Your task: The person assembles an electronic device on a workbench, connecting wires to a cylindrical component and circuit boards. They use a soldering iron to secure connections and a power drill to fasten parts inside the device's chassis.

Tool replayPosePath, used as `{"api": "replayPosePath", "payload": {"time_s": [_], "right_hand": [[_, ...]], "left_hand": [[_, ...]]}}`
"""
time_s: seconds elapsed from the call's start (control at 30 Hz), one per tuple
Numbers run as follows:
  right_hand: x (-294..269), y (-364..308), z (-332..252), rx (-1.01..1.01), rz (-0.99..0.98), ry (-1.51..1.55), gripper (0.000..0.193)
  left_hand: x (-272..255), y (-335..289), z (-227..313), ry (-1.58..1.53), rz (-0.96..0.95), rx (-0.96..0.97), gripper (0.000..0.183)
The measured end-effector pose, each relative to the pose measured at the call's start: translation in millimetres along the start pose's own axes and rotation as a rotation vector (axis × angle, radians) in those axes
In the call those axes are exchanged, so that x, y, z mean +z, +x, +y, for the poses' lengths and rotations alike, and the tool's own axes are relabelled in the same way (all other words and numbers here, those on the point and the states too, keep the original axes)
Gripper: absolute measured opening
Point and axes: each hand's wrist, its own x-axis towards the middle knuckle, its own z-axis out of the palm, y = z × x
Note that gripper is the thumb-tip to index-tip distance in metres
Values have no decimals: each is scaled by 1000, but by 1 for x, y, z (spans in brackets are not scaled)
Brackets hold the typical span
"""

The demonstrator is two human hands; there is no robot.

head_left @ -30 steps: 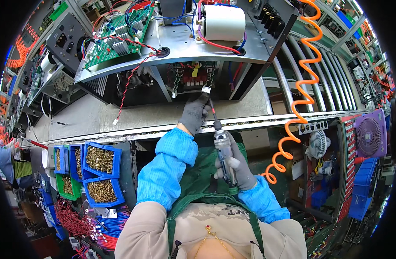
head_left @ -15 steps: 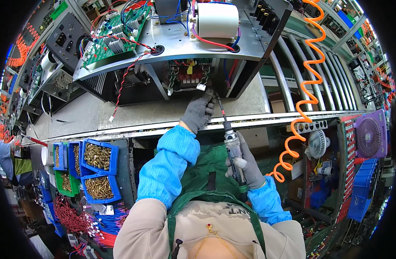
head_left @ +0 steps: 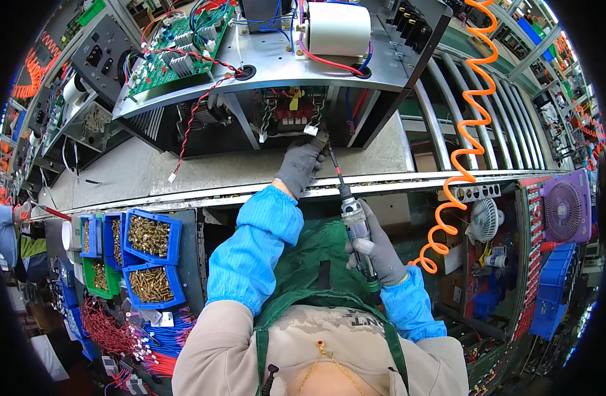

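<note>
My right hand (head_left: 377, 254), in a grey glove, is wrapped round a power screwdriver (head_left: 357, 224) with a long thin bit. The bit points up and slightly left into the lower opening of a metal equipment chassis (head_left: 263, 99). Beside the bit's tip, my left hand (head_left: 302, 164), also gloved, has its fingers closed at the edge of that opening; what they pinch is too small to make out. White connectors (head_left: 310, 130) on twisted wires hang just above those fingertips. A red-and-black twisted wire (head_left: 184, 135) dangles from the chassis front.
Blue bins of brass fasteners (head_left: 150, 285) and a green bin (head_left: 101, 278) stand at the left, above bundled wires (head_left: 108, 327). An orange coiled hose (head_left: 471, 125) hangs at the right, over conveyor rollers (head_left: 451, 115). A purple fan (head_left: 564, 206) is at far right.
My left hand has shifted slightly left and toward the chassis opening. The screwdriver has moved slightly left, with my right hand still round it.
</note>
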Motion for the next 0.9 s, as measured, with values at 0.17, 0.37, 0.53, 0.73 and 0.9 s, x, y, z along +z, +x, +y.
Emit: {"api": "replayPosePath", "payload": {"time_s": [0.17, 0.37, 0.53, 0.73, 0.9], "right_hand": [[-8, -2, 2, 48, -88, 134, 92], [-7, -6, 9, 34, -147, 372, 95], [-15, -15, 7, -81, -81, 390, 99], [-28, -27, 0, -187, -62, 428, 102], [-29, -30, -3, -187, -39, 370, 106]], "left_hand": [[1, 2, 5, 202, 14, 209, 34], [9, -3, 13, 231, -55, 298, 29], [26, -5, 2, 314, 155, 532, 30], [71, -11, 11, 703, 231, 885, 33], [65, -12, 41, 968, 156, 616, 43]]}}
